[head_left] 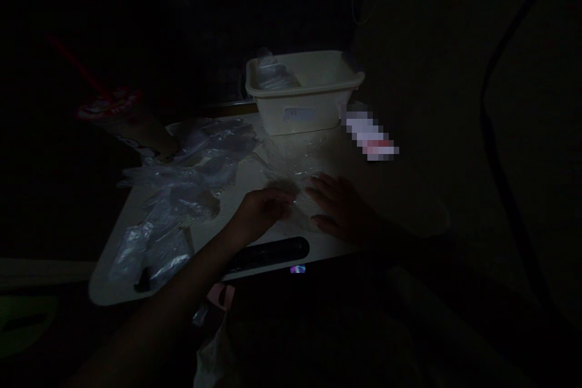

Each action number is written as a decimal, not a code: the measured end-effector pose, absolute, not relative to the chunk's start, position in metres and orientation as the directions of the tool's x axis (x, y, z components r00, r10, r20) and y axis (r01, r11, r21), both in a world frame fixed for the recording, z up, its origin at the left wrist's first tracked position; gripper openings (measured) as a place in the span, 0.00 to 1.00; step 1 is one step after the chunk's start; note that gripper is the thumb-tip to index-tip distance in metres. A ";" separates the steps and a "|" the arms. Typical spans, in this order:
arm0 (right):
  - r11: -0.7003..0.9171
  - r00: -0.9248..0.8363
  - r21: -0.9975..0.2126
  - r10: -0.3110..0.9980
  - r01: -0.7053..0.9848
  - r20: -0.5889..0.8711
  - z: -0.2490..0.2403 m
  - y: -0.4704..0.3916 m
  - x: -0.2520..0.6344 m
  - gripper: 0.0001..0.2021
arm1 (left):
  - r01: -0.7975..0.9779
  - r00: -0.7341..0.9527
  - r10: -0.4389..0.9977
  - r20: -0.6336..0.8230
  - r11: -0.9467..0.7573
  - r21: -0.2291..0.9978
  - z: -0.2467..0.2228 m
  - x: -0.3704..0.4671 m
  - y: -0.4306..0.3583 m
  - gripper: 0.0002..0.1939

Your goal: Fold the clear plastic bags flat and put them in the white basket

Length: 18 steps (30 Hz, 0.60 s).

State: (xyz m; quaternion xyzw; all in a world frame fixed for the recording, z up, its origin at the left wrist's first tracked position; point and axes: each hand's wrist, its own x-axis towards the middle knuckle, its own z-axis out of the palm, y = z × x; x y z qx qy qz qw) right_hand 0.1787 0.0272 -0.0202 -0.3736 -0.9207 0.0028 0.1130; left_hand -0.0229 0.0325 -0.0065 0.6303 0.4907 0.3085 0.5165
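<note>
In dim light, a clear plastic bag (295, 160) lies flat on a small white table (245, 185). My left hand (266, 209) is at the bag's near left edge, thumb and fingers pinched together on what looks like the plastic. My right hand (334, 203) rests palm down on the bag's right side, fingers spread. Left of my hands is a loose heap of clear plastic bags (195, 176). Behind the flat bag stands a cream tub (304, 109) with more folded plastic (275, 76) inside.
A cup (136, 127) with a red straw stands at the table's back left. A blurred-out white and red item (369, 135) lies right of the tub. Near the front edge is a dark slot (273, 251). A dark cable (488, 127) runs down the right.
</note>
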 end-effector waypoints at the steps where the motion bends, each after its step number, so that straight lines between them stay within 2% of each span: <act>1: 0.721 -0.696 -0.086 0.689 0.688 0.202 -0.020 0.027 0.178 0.25 | 0.312 0.324 0.937 -0.128 0.022 0.950 -0.004 -0.023 0.031 0.07; 13: 0.697 -0.682 -0.046 0.711 0.715 0.170 -0.021 0.026 0.177 0.27 | 0.368 0.259 0.937 -0.235 0.129 0.921 0.013 -0.033 0.015 0.05; 18: 0.695 -0.678 -0.042 0.712 0.718 0.180 -0.022 0.026 0.177 0.27 | 0.360 0.290 0.931 -0.223 0.110 0.926 0.009 -0.034 0.008 0.05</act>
